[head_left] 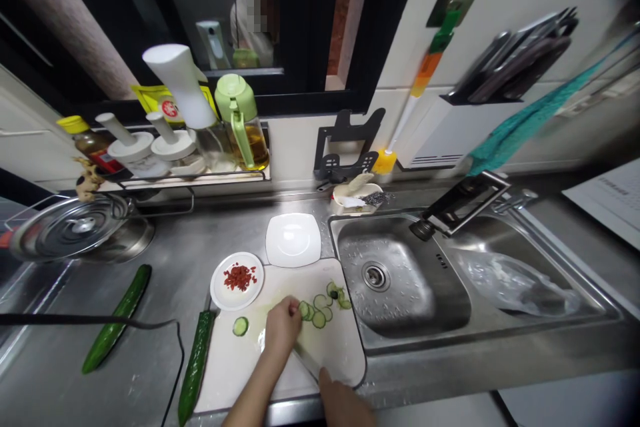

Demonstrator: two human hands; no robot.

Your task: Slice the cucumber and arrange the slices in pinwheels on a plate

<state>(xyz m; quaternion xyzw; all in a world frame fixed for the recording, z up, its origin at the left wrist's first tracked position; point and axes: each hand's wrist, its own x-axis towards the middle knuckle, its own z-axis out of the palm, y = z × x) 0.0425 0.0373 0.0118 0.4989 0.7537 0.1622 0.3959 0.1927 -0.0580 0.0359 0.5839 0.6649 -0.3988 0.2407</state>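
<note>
My left hand [283, 327] is over the white cutting board [230, 380], its fingers pinched together at the edge of some cucumber slices [319, 318]; its fingertips partly hide what they grip. In my right hand [345, 403], at the board's front edge, is a kitchen knife [307, 361]. The knife blade lies low over the board beside my left wrist, and its handle is hidden by my fingers. Several slices trail right toward a small heap of cucumber ends [343, 300]. A single cucumber slice [241, 327] lies apart on the left.
A white plate of red dried berries [240, 278] and a square white dish [293, 240] stand behind the board. Whole cucumbers lie left, one [196, 367] along the board's edge, another [117, 320] farther off near a black cable [150, 325]. The steel sink [400, 273] is right.
</note>
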